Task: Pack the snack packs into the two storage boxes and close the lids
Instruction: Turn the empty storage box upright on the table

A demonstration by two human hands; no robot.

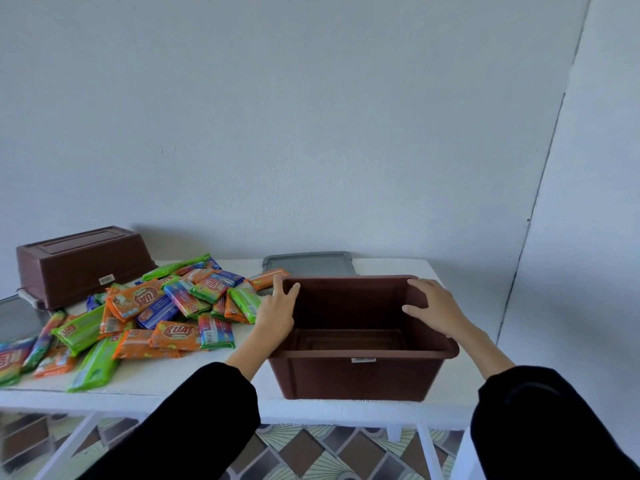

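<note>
An empty brown storage box (360,375) stands upright near the table's front edge, right of centre. My left hand (277,315) rests on its left rim with the fingers straight. My right hand (434,308) lies over the right rim, fingers spread and the thumb inside the box. A loose heap of snack packs (156,313) in orange, green and blue wrappers covers the table to the left of the box. A second brown box (83,265) sits upside down at the back left. One grey lid (308,263) lies flat behind the open box, another grey lid (15,317) at the far left edge.
The white table (194,375) stands against a pale wall, with a corner of the wall on the right. Below the front edge I see white table legs and a patterned tiled floor (329,455).
</note>
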